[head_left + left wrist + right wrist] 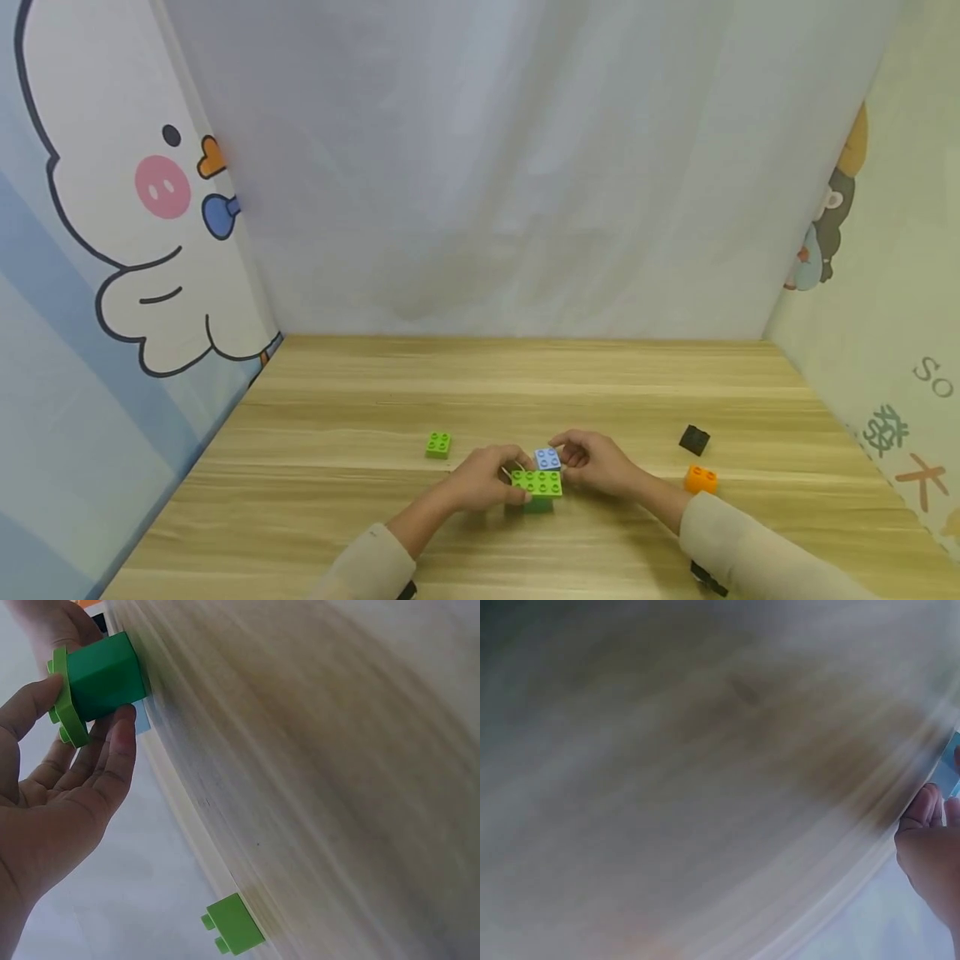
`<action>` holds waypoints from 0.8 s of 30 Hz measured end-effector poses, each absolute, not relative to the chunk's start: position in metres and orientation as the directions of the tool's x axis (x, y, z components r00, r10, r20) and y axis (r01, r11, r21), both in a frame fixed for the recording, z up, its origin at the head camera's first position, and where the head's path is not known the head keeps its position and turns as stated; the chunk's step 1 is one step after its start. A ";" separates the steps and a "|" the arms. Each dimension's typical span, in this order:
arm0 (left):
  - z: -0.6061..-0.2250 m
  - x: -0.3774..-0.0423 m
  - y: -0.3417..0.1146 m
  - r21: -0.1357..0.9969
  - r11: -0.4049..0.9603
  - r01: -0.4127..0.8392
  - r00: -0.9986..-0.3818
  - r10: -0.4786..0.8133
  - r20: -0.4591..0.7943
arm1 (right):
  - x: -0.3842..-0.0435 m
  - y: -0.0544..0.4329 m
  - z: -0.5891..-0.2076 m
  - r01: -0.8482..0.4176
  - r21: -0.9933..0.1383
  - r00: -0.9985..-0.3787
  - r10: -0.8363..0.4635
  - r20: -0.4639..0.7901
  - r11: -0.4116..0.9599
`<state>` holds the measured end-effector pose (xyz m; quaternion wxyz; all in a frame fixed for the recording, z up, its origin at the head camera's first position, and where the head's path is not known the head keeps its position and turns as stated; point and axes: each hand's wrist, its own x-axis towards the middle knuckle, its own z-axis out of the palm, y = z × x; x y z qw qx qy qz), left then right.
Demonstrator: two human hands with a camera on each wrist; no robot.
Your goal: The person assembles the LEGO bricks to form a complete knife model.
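Nearest, cream sleeves cover both forearms, which reach in from the near left and near right and converge on the desk; a dark band shows under the right cuff. Between the hands, closer to the left one, is a dark green block capped by a lime eight-stud brick, its studs facing up. The left hand is clamped on this pair from the left: the thumb lies against the lime brick, while the other fingers bend in along the dark green block's side. Whether the block's base touches the desk cannot be told.

Just beyond the lime brick lies a light-blue four-stud brick, between the two hands. The right hand comes to it from the right, index finger at its far corner and thumb at its near one, pinching that end, with the remaining fingers curled under the palm. The hands stand close together but apart.

To the right, just past the right sleeve, sits an orange brick. Farther off are a lime four-stud brick on the left and a black brick on the right. At the far edge hangs a white curtain.
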<state>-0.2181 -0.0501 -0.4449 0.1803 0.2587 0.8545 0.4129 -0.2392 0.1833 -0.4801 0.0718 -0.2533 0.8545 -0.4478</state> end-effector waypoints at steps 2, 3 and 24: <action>-0.445 -0.218 -0.050 0.798 0.528 0.291 -0.803 0.587 -0.096 | -0.240 0.182 -0.480 -0.387 -0.784 -0.858 -0.502 0.113 0.485; -0.444 -0.218 -0.050 0.798 0.528 0.291 -0.805 0.586 -0.095 | -0.240 0.182 -0.480 -0.394 -0.775 -0.857 -0.501 0.118 0.493; -0.453 -0.218 -0.053 0.831 0.486 0.269 -0.824 0.562 -0.063 | -0.227 0.195 -0.461 -0.241 -0.849 -0.927 -0.371 0.058 0.471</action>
